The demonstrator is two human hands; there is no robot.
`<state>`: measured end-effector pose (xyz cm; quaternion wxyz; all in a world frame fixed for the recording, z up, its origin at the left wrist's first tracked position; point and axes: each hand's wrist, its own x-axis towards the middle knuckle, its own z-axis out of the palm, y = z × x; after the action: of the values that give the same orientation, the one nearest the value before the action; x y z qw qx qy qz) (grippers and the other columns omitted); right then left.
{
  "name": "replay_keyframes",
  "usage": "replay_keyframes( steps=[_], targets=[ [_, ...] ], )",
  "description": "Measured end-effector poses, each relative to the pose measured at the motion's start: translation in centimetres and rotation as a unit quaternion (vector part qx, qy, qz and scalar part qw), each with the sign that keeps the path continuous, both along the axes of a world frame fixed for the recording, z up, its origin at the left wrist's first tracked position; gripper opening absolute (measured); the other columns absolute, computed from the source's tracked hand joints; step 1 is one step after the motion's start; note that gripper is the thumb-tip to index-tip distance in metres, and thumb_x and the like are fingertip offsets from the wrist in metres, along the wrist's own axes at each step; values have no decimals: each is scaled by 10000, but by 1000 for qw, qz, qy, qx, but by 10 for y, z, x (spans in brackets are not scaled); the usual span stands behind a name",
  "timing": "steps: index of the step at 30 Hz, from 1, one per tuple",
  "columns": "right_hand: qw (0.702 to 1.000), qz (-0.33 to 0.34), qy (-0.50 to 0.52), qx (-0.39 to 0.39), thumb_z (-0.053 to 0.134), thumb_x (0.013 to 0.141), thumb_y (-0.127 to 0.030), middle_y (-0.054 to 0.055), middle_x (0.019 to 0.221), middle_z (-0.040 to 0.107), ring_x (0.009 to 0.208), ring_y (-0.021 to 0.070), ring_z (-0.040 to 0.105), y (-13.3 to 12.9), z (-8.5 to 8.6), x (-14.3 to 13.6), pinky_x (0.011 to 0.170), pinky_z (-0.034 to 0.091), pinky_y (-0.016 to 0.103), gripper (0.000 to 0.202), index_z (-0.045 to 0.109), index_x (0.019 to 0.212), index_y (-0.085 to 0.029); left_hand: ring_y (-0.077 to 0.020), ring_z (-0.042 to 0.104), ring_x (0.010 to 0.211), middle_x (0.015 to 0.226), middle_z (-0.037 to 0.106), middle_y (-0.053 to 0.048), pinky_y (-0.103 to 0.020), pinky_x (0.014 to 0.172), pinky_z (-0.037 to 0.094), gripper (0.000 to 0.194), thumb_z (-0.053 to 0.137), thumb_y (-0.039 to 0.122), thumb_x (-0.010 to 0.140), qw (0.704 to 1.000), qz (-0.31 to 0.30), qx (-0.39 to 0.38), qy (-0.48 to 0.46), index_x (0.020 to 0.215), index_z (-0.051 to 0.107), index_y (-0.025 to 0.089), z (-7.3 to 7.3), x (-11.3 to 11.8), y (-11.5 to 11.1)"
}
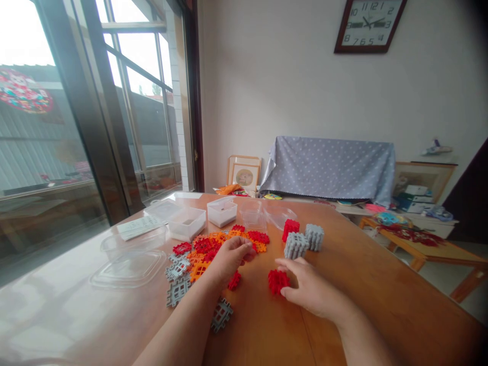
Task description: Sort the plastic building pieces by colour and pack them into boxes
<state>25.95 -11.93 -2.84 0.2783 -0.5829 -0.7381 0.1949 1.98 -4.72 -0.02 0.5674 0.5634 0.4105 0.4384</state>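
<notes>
My right hand (310,284) curves round the right side of a small stack of red plastic interlocking building pieces (278,282), thumb in front and fingers behind. My left hand (232,256) is closed, fingertips pressed together, above the table; what it may hold is hidden. Under and beside it lies a loose pile of orange building pieces (198,271), red ones (182,248) and grey ones (178,291). One red piece (234,280) lies just right of my left wrist, and a grey piece (221,315) lies nearer me.
Behind my right hand stand two grey stacks (296,246) (314,237) and a red stack (291,230). Clear plastic boxes (186,223) (222,211), a lid (127,269) and a paper sheet (140,226) lie on the wooden table (267,335). A window stands left.
</notes>
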Motion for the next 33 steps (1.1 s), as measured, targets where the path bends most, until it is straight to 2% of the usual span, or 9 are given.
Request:
replay_keyframes(
  steps=[5, 12, 17, 24, 28, 31, 33],
  targets=[
    [1000, -7, -7, -2, 700, 765, -254, 84, 1222, 625, 1147, 260, 621, -1, 3, -2, 1039, 466, 406, 603, 627, 1361, -307, -141, 635, 678, 807, 738, -48, -249, 622, 395, 290, 722, 439, 789, 999, 29, 6, -13, 867, 613, 182, 0, -6, 5],
    [995, -21, 17, 92, 662, 833, -277, 74, 1177, 675, 1123, 247, 615, 6, 4, -16, 1017, 468, 389, 362, 693, 1193, -250, -139, 664, 682, 845, 743, -66, -232, 617, 417, 351, 754, 454, 752, 988, 113, -21, -101, 912, 620, 172, -3, -23, 20],
    [991, 9, -36, 126, 624, 858, -223, 64, 1104, 717, 1074, 250, 611, 4, 10, -51, 979, 467, 380, 270, 711, 1113, -243, -128, 655, 662, 816, 725, -58, -207, 568, 380, 385, 770, 435, 719, 972, 171, -45, -152, 955, 633, 163, -5, -32, 31],
    [985, 90, -120, 85, 641, 861, -247, 50, 1152, 711, 1109, 256, 587, -8, 25, -125, 996, 446, 353, 267, 712, 1119, -259, -119, 643, 639, 836, 732, -77, -197, 548, 366, 344, 750, 402, 724, 967, 180, -57, -171, 940, 631, 162, -9, -31, 34],
    [977, 70, -190, 67, 636, 871, -305, 88, 1152, 708, 1107, 287, 599, 2, 20, -150, 964, 449, 377, 223, 704, 1069, -230, -117, 631, 614, 820, 728, -76, -200, 536, 353, 296, 723, 385, 741, 967, 172, -61, -178, 908, 616, 166, -10, -31, 33],
    [971, 44, -224, 73, 567, 881, -225, 101, 1066, 731, 1024, 283, 645, 11, 15, -153, 875, 460, 359, 186, 696, 1014, -215, -122, 627, 603, 792, 723, -76, -211, 546, 368, 294, 716, 395, 745, 967, 166, -61, -181, 893, 610, 164, -9, -31, 32],
    [974, 15, -211, 74, 516, 878, -172, 100, 982, 747, 945, 267, 679, 18, 14, -149, 811, 459, 337, 209, 691, 985, -215, -128, 626, 609, 788, 719, -73, -223, 560, 386, 312, 728, 414, 739, 967, 167, -56, -181, 886, 609, 166, -9, -31, 32]
  ],
)
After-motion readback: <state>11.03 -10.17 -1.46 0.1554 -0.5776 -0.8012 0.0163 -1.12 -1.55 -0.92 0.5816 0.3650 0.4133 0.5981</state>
